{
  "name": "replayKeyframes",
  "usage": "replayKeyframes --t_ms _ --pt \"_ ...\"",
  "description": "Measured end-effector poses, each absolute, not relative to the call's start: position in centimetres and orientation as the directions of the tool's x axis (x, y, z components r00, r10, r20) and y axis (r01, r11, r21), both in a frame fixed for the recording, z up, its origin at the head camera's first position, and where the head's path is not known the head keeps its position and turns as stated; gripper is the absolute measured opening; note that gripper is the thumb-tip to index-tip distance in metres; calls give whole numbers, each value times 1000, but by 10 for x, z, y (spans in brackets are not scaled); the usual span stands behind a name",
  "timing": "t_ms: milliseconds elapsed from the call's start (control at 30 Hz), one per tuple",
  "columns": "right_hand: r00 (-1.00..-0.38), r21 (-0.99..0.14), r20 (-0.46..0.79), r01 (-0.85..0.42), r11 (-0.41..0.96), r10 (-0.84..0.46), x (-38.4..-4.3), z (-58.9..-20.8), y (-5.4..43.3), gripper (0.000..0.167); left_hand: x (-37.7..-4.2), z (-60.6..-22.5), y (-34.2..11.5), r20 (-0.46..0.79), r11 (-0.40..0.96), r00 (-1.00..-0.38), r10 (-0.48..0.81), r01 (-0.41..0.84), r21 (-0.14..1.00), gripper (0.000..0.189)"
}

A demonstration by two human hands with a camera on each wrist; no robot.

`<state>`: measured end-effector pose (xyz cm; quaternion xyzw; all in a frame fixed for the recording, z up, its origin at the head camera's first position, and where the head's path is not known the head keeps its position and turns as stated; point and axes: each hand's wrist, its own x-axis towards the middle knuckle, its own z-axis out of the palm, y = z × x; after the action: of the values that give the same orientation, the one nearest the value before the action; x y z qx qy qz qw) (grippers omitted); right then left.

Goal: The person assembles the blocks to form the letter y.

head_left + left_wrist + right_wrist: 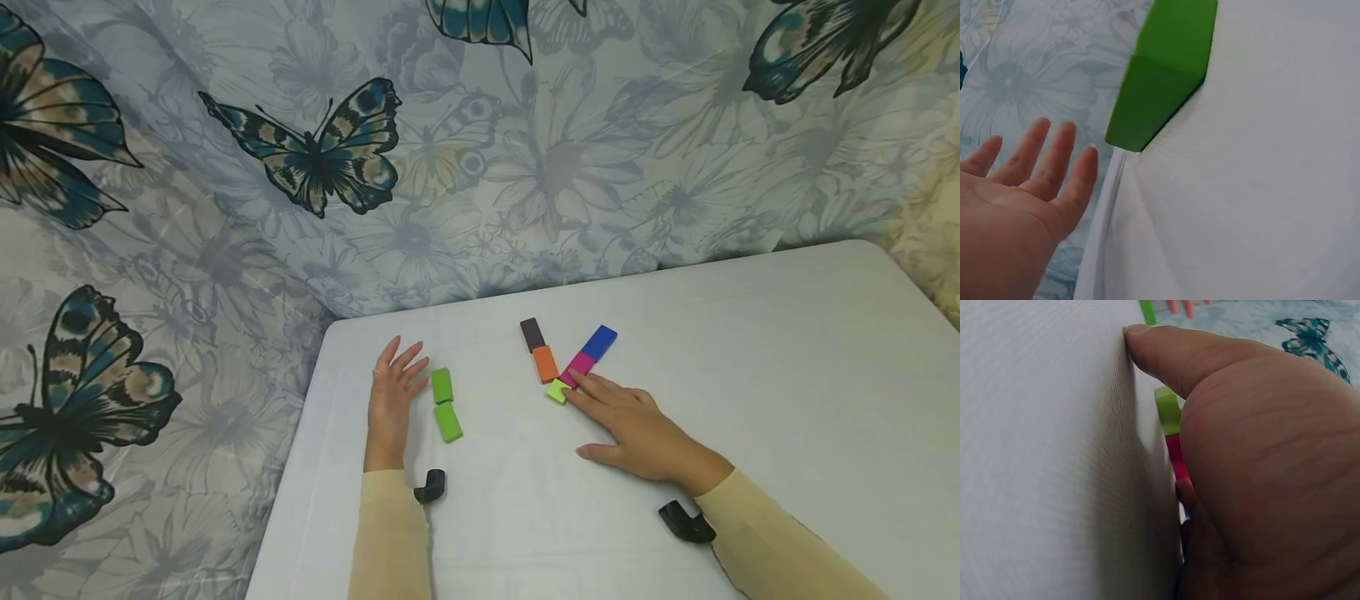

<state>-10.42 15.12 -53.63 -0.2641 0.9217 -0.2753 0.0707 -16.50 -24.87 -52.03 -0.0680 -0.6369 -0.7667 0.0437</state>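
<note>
Likely aligning lime block (555,392): unclenched right hand (637,427) at it, empty left hand (391,404) well left. Next: probably fingertip nudging.

A: What hangs beyond the white bench (525,517)?
B: A pale grey-blue floral backdrop (558,179), along its far and left sides.
A: And printed on it?
B: Bold teal-and-black butterflies (318,162), two at left, three along the far side; the far right looks yellowish.
</note>
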Motion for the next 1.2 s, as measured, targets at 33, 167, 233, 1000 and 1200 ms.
replayKeyframes --t_ms 33,167,233,1000,1200 --pt "-851 -547 16 -448 708 -526 -104 -536 151 89 -164 -523 -249 154 -182 -988 14 149 972 77" --pt "-851 -549 19 -447 706 -525 -104 -536 151 89 -162 -530 -250 142 -167 -990 0 140 976 66" --pt "-851 -548 20 -449 706 -526 -104 -536 151 88 -160 -534 -251 149 -152 -989 -1 147 977 62" --pt "-846 -544 41 -465 698 -532 -105 -537 151 88 -161 -543 -245 63 291 -997 -46 47 956 62" --pt "-843 -543 54 -475 693 -535 -104 -536 152 86 -162 -543 -239 30 380 -998 -63 4 925 68"
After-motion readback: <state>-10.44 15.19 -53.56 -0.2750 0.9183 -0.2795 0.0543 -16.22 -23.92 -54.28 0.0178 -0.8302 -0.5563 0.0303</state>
